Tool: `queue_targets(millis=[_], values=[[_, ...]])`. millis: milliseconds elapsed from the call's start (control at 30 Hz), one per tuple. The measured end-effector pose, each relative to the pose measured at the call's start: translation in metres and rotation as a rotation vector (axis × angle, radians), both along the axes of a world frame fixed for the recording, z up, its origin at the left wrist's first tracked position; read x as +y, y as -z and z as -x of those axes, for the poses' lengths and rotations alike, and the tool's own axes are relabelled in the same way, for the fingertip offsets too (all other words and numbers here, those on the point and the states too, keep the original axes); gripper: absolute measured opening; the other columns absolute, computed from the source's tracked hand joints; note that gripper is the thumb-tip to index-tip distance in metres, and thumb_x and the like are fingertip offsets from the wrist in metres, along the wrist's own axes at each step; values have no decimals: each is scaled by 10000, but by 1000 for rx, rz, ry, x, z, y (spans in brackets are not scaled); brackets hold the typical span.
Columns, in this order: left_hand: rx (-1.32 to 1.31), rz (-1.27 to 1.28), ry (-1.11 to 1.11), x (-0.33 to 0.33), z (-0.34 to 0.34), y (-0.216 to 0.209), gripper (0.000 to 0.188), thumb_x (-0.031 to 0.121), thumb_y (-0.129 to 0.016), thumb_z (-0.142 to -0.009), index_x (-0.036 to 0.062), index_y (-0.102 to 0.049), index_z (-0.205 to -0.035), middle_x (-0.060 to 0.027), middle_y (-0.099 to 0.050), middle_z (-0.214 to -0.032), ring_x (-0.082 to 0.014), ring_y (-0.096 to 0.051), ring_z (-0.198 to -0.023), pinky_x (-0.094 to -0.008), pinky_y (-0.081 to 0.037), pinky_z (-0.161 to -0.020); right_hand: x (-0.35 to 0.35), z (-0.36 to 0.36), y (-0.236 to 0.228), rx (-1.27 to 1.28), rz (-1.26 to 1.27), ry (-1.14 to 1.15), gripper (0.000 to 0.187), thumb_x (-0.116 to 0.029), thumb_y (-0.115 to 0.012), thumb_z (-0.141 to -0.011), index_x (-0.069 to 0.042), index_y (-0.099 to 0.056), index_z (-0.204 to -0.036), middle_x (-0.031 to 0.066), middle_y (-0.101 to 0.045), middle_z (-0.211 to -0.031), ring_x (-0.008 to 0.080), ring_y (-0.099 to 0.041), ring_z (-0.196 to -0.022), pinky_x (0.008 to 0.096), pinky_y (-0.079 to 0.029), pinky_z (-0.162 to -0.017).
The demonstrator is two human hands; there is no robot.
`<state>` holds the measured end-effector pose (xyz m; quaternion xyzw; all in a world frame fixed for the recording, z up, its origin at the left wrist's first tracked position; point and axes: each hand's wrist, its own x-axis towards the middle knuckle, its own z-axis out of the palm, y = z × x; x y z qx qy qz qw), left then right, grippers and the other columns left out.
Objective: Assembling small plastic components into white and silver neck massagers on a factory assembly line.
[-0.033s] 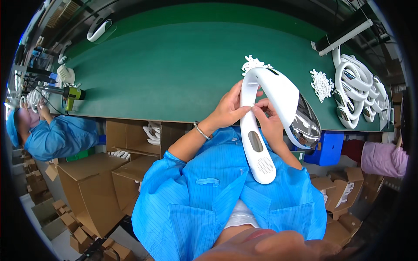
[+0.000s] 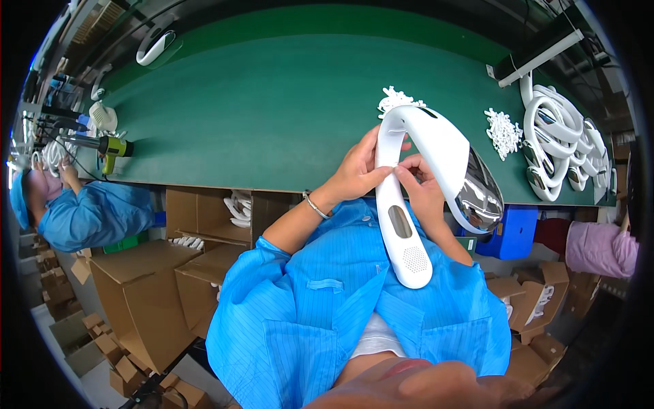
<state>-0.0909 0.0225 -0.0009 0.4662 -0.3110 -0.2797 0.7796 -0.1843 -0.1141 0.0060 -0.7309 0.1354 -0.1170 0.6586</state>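
Note:
A white U-shaped neckband device (image 2: 436, 146) hangs between my hands at the front edge of the green table. One arm of it has an oval grey window and a perforated tip pointing at my chest. The other ends in a shiny dark mirrored cover. My left hand (image 2: 351, 174) is wrapped round the band, thumb on its face. On the inner side of the same arm, my right hand (image 2: 424, 194) pinches the band's edge with thumb and fingers. Whether a small part sits between those fingertips is hidden. Small white parts (image 2: 395, 99) lie heaped just behind the band.
Another heap of small white parts (image 2: 503, 134) lies to the right, beside stacked white neckbands (image 2: 553, 133). A green heat gun (image 2: 116, 146) rests at the left, near a co-worker in blue (image 2: 102, 211). Cardboard boxes (image 2: 139, 293) and a blue bin (image 2: 514, 233) stand below the table edge.

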Motion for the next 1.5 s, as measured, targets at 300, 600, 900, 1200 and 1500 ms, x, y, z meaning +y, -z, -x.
queue_targets(millis=[300,600,900,1200,1500], values=[[21,-55,19,0,0,-11,730,-40,-501,-775,-13,-173,-1427,-175,-417,-1351,-255,-443,-1258,-371,-378,-1033,5,0,-11,-16,58,33,36,6,-589,-843,14,-586,-878,42,-613,-806,70,-560,-723,210,-460,-667],[-20,-15,-1,-4,1,-10,711,-46,-496,-778,-7,-194,-1420,-167,-428,-1338,-251,-476,-1222,-371,-433,-983,1,-4,-27,158,-267,36,32,-41,-597,-825,-17,-594,-804,19,-594,-713,64,-531,-635,195,-426,-607],[90,9,-44,-11,11,-12,678,-39,-467,-808,2,-186,-1424,-193,-492,-1247,-229,-530,-1145,-345,-503,-865,-9,-5,-15,107,-357,36,18,-40,-591,-809,-34,-593,-792,13,-588,-688,63,-484,-597,197,-388,-573],[-21,33,-85,-15,10,-3,667,-16,-458,-821,-14,-180,-1427,-189,-461,-1310,-238,-470,-1221,-360,-365,-1021,-1,-4,-19,171,-516,22,300,-72,-521,-882,47,-547,-1157,119,-623,-1028,156,-624,-859,271,-504,-760],[-93,-9,-1,-10,1,-6,677,41,-505,-836,-23,-175,-1424,-184,-437,-1334,-250,-452,-1230,-345,-367,-1009,-7,-1,-14,128,-360,-39,286,-59,-497,-898,68,-550,-1149,127,-641,-962,138,-637,-778,258,-519,-691]])
